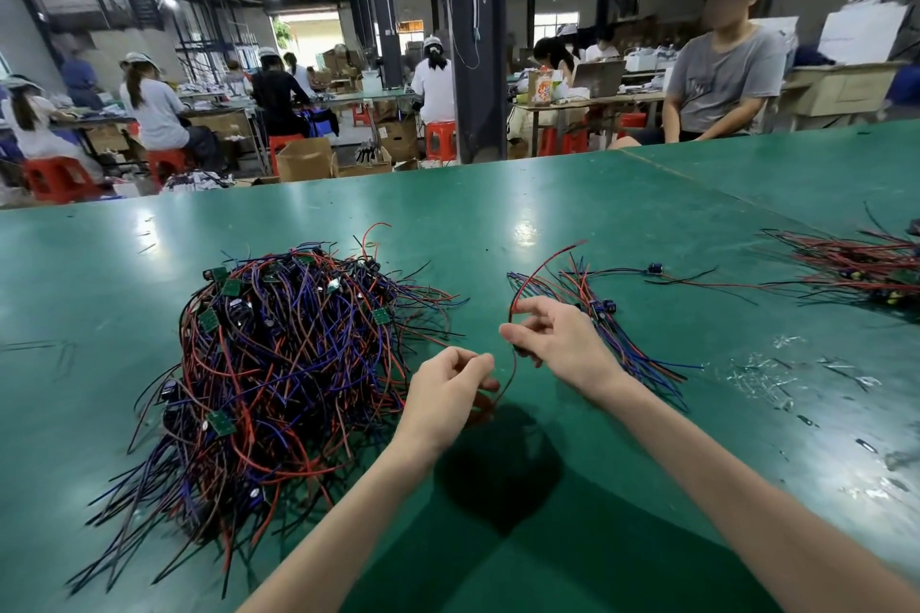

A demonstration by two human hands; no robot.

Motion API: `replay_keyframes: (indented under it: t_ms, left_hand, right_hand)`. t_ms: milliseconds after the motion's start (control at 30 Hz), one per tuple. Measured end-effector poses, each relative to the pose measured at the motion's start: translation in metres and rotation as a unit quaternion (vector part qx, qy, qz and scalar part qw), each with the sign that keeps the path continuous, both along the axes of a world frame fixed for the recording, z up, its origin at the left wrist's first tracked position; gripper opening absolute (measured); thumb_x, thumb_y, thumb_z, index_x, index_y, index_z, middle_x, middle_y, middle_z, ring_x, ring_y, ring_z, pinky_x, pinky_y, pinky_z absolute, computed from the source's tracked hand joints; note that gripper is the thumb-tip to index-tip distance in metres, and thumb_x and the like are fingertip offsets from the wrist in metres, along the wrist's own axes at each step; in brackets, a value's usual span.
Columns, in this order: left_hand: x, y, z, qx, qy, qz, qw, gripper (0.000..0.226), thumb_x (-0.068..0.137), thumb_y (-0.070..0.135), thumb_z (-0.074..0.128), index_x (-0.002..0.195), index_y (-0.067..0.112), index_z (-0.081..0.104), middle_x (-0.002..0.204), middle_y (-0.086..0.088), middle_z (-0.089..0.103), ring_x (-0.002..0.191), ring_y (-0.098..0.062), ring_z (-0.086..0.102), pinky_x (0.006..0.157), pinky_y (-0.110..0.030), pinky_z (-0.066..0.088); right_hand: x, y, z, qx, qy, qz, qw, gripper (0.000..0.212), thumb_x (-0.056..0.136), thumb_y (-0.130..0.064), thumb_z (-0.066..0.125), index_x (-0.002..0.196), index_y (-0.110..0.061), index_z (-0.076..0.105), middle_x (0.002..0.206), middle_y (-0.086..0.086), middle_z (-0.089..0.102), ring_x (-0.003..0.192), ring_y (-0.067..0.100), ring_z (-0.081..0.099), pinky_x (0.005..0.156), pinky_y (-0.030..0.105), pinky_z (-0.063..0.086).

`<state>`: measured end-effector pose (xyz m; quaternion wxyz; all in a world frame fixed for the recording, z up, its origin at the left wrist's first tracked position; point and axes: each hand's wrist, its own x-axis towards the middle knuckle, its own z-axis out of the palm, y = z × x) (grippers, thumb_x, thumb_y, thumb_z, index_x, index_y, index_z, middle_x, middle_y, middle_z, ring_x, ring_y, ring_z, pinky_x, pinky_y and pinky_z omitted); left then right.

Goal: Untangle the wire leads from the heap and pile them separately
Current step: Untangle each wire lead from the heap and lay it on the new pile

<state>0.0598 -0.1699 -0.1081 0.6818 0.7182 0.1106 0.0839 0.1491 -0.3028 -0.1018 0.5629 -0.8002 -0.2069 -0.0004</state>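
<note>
From the head camera, the tangled heap [284,363] of red, blue and black wire leads lay on the green worktop [547,194], left of centre, with small green circuit boards scattered through it. To its right, apart from it, a smaller pile [615,321] of separated leads lay fanned out, partly under the right wrist. Between the two, both hands held one red lead [533,272] above the worktop. The left hand [448,388] had its fingers [475,363] curled inward, pinching the lower stretch of that lead near the heap's edge. The right hand [560,339] pinched the same lead higher up between thumb and forefinger, its other fingers [536,314] loosely spread; from there the lead arched up and away to the right. A third bundle [856,269] of leads lay at the far right edge, well apart from the others. Clear plastic scraps [761,373] were strewn near the right forearm. Beyond the worktop, a person in a grey T-shirt [717,80] sat facing it, and other workers sat on red stools [440,139] at distant benches.
</note>
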Motion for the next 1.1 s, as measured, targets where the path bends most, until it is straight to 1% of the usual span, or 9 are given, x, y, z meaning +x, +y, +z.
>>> replay_keyframes:
  t_ms: [100, 267, 433, 533, 667, 767, 833, 1000, 1100]
  left_hand:
    - [0.001, 0.000, -0.003, 0.036, 0.006, 0.007, 0.999, 0.011, 0.090, 0.018, 0.059, 0.081, 0.011, 0.059, 0.073, -0.004, 0.067, 0.058, -0.019, 0.060, 0.051, -0.026, 0.048]
    - [-0.001, -0.004, -0.006, 0.073, -0.008, 0.000, 0.997, 0.008, 0.089, 0.013, 0.060, 0.080, 0.013, 0.059, 0.072, -0.003, 0.066, 0.058, -0.016, 0.061, 0.060, -0.035, 0.055]
    - [-0.004, -0.006, -0.009, 0.152, -0.036, -0.006, 0.988, 0.004, 0.084, 0.015, 0.063, 0.081, 0.016, 0.061, 0.072, -0.001, 0.066, 0.063, -0.019, 0.064, 0.066, -0.042, 0.059]
    - [-0.005, -0.005, -0.009, 0.178, -0.040, -0.015, 0.983, 0.004, 0.083, 0.015, 0.066, 0.081, 0.017, 0.062, 0.072, 0.002, 0.064, 0.066, -0.015, 0.062, 0.065, -0.039, 0.059]
    - [-0.004, -0.005, -0.009, 0.194, -0.025, -0.026, 0.980, 0.008, 0.079, 0.016, 0.070, 0.079, 0.019, 0.063, 0.072, 0.003, 0.066, 0.061, -0.011, 0.061, 0.068, -0.031, 0.056]
    - [-0.006, -0.006, -0.009, 0.108, 0.000, -0.075, 0.991, 0.010, 0.079, 0.006, 0.071, 0.082, 0.011, 0.062, 0.071, -0.002, 0.065, 0.058, -0.018, 0.062, 0.064, -0.037, 0.058]
    - [-0.009, -0.007, -0.008, 0.041, 0.009, -0.130, 0.991, 0.013, 0.081, -0.003, 0.068, 0.086, 0.007, 0.060, 0.073, -0.006, 0.063, 0.058, -0.018, 0.061, 0.060, -0.039, 0.058]
    - [-0.015, -0.013, -0.004, -0.030, 0.010, -0.206, 0.978, 0.015, 0.084, -0.008, 0.061, 0.092, 0.005, 0.058, 0.078, -0.009, 0.060, 0.056, -0.012, 0.058, 0.049, -0.028, 0.055]
    - [-0.017, -0.014, -0.003, -0.028, 0.009, -0.213, 0.977, 0.014, 0.085, -0.006, 0.062, 0.095, 0.002, 0.056, 0.078, -0.008, 0.057, 0.055, -0.013, 0.057, 0.048, -0.027, 0.055]
  right_hand:
    - [0.008, -0.003, -0.012, -0.122, -0.047, -0.069, 0.989, 0.028, 0.079, -0.029, 0.076, 0.095, -0.020, 0.055, 0.068, -0.004, 0.064, 0.066, 0.012, 0.058, 0.070, 0.026, 0.045]
    - [0.015, 0.007, -0.028, -0.181, -0.088, -0.079, 0.976, 0.026, 0.079, -0.027, 0.075, 0.093, -0.011, 0.060, 0.075, 0.002, 0.061, 0.075, 0.022, 0.060, 0.075, 0.030, 0.048]
    - [0.014, 0.006, -0.026, -0.137, -0.112, -0.074, 0.981, 0.020, 0.078, -0.024, 0.076, 0.085, -0.017, 0.058, 0.068, -0.005, 0.057, 0.064, 0.012, 0.054, 0.069, 0.026, 0.047]
    - [0.014, 0.002, -0.020, -0.104, -0.128, -0.080, 0.983, 0.022, 0.077, -0.022, 0.077, 0.080, -0.019, 0.056, 0.064, -0.011, 0.054, 0.055, -0.002, 0.046, 0.061, 0.017, 0.038]
    - [0.013, 0.000, -0.016, -0.084, -0.115, -0.084, 0.986, 0.020, 0.075, -0.022, 0.079, 0.077, -0.020, 0.059, 0.065, -0.008, 0.058, 0.056, -0.001, 0.049, 0.059, 0.011, 0.040]
    - [0.010, -0.001, -0.013, -0.109, -0.105, -0.077, 0.985, 0.019, 0.075, -0.020, 0.078, 0.077, -0.018, 0.060, 0.068, -0.001, 0.060, 0.058, 0.008, 0.050, 0.063, 0.021, 0.041]
    - [0.010, -0.007, -0.004, -0.101, -0.120, -0.093, 0.983, 0.017, 0.077, -0.019, 0.076, 0.075, -0.017, 0.060, 0.066, -0.001, 0.060, 0.059, 0.012, 0.052, 0.062, 0.020, 0.038]
    - [0.016, -0.031, 0.024, -0.024, -0.125, -0.132, 0.983, 0.015, 0.082, -0.016, 0.072, 0.073, -0.016, 0.060, 0.064, 0.001, 0.060, 0.047, 0.008, 0.054, 0.050, 0.014, 0.044]
    - [0.020, -0.041, 0.024, -0.048, -0.114, -0.138, 0.983, 0.009, 0.082, -0.013, 0.072, 0.080, -0.009, 0.064, 0.073, 0.009, 0.064, 0.052, 0.015, 0.058, 0.053, 0.024, 0.051]
